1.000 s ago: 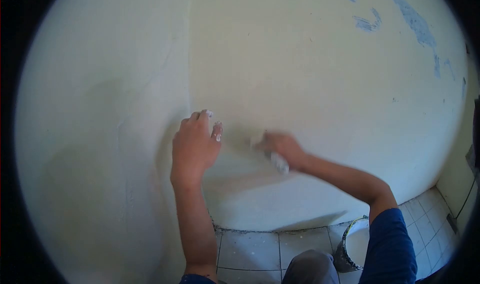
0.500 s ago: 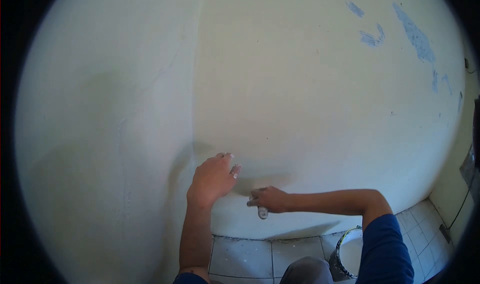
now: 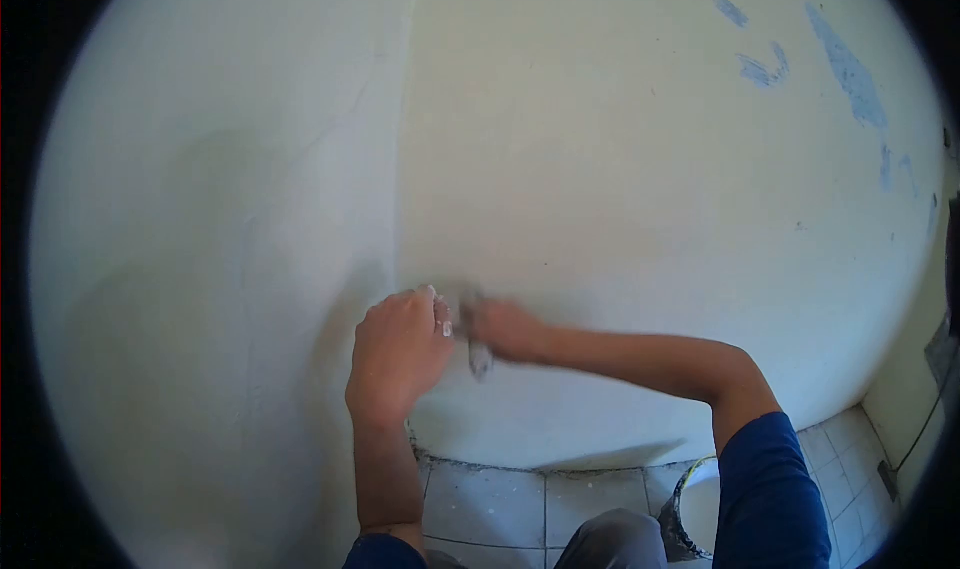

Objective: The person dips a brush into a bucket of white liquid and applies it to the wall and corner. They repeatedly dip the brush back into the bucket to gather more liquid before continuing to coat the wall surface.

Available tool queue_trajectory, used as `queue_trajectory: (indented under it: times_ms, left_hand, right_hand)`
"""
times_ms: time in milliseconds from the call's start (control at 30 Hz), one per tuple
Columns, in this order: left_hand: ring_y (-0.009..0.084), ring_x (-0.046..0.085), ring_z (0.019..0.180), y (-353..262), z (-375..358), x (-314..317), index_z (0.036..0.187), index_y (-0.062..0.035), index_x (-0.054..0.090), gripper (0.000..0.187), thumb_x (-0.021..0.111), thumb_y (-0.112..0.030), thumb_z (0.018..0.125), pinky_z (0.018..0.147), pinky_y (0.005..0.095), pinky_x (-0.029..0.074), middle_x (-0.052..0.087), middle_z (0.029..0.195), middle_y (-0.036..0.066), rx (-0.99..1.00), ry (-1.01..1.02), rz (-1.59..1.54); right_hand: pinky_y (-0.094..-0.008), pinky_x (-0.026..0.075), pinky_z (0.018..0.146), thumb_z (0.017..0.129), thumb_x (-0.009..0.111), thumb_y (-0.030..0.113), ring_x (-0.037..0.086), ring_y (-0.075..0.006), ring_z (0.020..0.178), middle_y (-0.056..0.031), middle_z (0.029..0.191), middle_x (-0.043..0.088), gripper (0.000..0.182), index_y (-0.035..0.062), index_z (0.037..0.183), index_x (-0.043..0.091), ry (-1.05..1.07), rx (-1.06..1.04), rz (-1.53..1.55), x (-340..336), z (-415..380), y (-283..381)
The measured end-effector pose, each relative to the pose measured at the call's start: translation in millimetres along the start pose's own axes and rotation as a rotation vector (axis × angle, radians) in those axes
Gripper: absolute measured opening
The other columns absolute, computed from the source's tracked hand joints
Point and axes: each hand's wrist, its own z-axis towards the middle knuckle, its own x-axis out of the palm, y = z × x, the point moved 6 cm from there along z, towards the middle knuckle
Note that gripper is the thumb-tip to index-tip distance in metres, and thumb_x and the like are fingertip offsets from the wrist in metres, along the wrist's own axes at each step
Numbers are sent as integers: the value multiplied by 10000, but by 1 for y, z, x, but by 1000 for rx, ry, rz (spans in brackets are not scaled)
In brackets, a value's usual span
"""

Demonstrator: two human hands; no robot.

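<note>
My right hand [image 3: 505, 330] grips a small putty-covered tool [image 3: 479, 357] and presses it against the pale wall [image 3: 600, 169], low down; the hand is blurred by motion. My left hand [image 3: 398, 354] rests on the wall right beside it, fingers curled, white putty on the fingertips, almost touching the right hand. It holds nothing that I can see. Both arms reach forward from blue sleeves.
A bucket [image 3: 690, 499] with white putty stands on the tiled floor [image 3: 500, 504] at the lower right, next to my knee [image 3: 615, 544]. Blue paint patches [image 3: 850, 69] show through the wall at the upper right. A wall corner line runs vertically above my left hand.
My right hand has swept the tool left and slightly up along the wall, toward my left hand. The left hand shifted a little left and curled more.
</note>
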Motion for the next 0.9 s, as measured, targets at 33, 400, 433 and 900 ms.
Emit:
queue_trajectory:
  times_ms: [33,400,433,900]
  left_hand:
    - [393,538,780,-3,-5,-7,776,14,533,208,427,-155,838,687,471,417,569,775,211,-4,-5,-9]
    - [375,567,780,-3,1,10,783,-3,559,207,451,-177,814,711,461,444,595,802,198,6,69,87]
    - [379,565,782,2,3,14,782,-4,557,209,450,-180,815,713,467,441,594,805,201,10,68,101]
    - [322,518,891,-78,-15,149,899,-20,565,257,406,-220,874,801,366,403,572,898,153,656,718,-57]
  right_hand:
    - [-458,471,754,739,548,71,566,-345,887,-200,966,557,210,89,944,589,47,-61,135,19,-11,21]
    - [-357,478,622,636,607,39,567,-284,781,-136,874,561,347,115,975,608,-779,110,-204,-176,63,-58]
    - [-352,484,624,638,598,35,568,-272,802,-127,901,556,387,134,1013,603,-716,111,-283,-140,53,-53]
    - [-312,482,678,672,642,-18,568,-246,760,-126,897,606,242,22,909,619,-213,791,630,65,-292,25]
